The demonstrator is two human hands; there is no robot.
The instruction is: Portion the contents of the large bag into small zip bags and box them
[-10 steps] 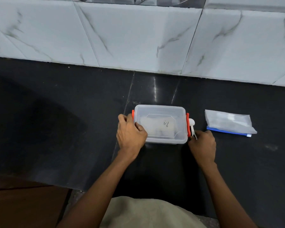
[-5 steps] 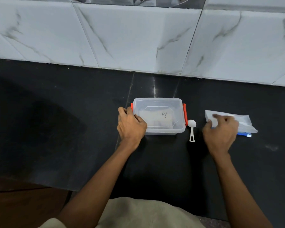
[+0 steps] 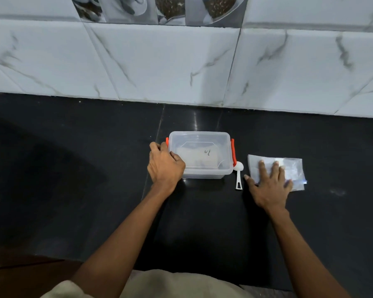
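Gripping the left end of the lidded clear box [image 3: 199, 155], your left hand [image 3: 165, 166] is curling its fingers over the near-left corner beside the orange latch [image 3: 167, 140], so that hand is closed on the box and steadying it. Your right hand [image 3: 269, 181] is lying flat and spread, palm down, on the stack of small zip bags [image 3: 293, 168]; it is pressing rather than pinching, nothing enclosed. You are working on a black counter [image 3: 73, 179] against a marble-tiled wall [image 3: 159, 65]. The bags are sitting to the right of the box, apart from it, with the white scoop [image 3: 239, 175] lying between them, its bowl just beside the box's right latch [image 3: 233, 151] and its handle pointing back toward you. The stack's long axis is running left to right, roughly parallel to the counter's edge; the blue zip strip [image 3: 304, 182] is showing at its near-right corner. Judgement: the right hand is clearly the nearer one for lifting a bag. The box is showing pale contents through its lid, details unclear. No large bag is identifiable in view.
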